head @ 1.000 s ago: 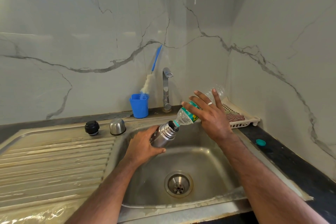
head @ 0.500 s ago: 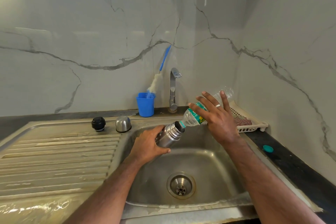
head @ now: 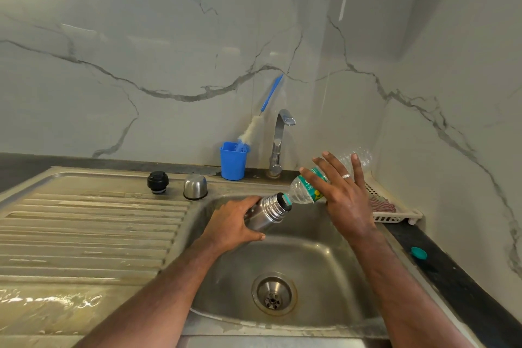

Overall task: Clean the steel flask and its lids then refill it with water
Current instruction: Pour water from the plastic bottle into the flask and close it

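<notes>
My left hand grips the steel flask, tilted over the sink basin with its open mouth pointing up and to the right. My right hand holds a clear plastic bottle with a green label, tipped neck-down so its mouth meets the flask's mouth; the fingers are spread over the bottle. The black inner lid and the steel cup lid stand on the drainboard behind the basin's left corner.
The steel sink has a drain and a ribbed drainboard on the left. Behind are a tap, a blue cup holding a bottle brush, and a white rack. A teal bottle cap lies on the dark counter.
The view has shifted slightly; both hands keep the same hold, with the bottle still tipped into the flask's mouth.
</notes>
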A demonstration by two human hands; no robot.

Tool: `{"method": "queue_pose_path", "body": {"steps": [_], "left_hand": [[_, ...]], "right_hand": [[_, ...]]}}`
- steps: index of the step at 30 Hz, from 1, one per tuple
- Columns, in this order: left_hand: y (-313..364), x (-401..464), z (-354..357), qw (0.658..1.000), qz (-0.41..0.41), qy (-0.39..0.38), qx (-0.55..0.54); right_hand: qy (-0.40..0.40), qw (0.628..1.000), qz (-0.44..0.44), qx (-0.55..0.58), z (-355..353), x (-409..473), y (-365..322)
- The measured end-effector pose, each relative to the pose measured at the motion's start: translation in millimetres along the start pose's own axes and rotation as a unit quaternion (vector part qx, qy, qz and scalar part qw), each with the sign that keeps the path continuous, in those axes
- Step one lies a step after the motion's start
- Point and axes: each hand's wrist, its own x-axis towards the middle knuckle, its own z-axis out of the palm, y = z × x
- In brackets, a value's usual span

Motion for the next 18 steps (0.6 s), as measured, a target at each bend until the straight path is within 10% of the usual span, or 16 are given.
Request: {"method": "queue_pose_path", "body": {"steps": [8, 18], "left_hand": [[-3.1, 1.3, 2.1, 0.999, -0.019, 0.009, -0.038], [5.7, -1.2, -29.0, 0.946, -0.147, 0.188, -0.218]], "right_hand": [[-0.008, 0.986, 0.135, 0.092, 2.1, -1.1, -3.3], [-0.065, 0.879, 0.279, 0.38, 9.0, 0.0, -32.7]]}}
